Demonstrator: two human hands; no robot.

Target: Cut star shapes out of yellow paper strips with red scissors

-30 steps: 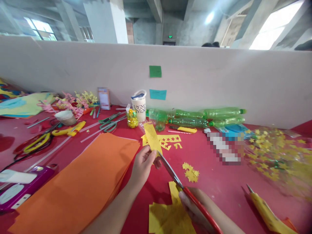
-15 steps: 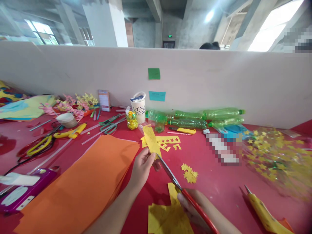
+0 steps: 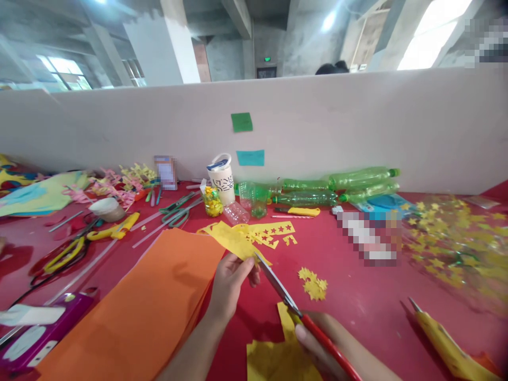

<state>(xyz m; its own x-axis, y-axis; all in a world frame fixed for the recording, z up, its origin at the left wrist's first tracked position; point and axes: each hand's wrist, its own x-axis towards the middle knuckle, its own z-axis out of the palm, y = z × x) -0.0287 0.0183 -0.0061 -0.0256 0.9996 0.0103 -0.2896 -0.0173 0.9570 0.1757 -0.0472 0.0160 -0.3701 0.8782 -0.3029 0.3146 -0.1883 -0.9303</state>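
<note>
A strip of yellow paper is pinched in my left hand, its long end pointing up and left over the orange sheets. My right hand grips red-handled scissors, whose blade tips touch the strip's near edge beside my left thumb. Below the scissors lies a larger piece of yellow paper, partly covered by my right hand. A small heap of cut yellow stars rests to the right. Behind the strip is a yellow offcut with star-shaped holes.
Green plastic bottles, a white cup and a yellow utility knife line the back by the white partition. A yellow glue gun lies at right. Scissors and a purple power strip are at left.
The yellow strip has swung from nearly upright to slanting left in my left hand. The scissors stay at its edge. The whole view has shifted slightly.
</note>
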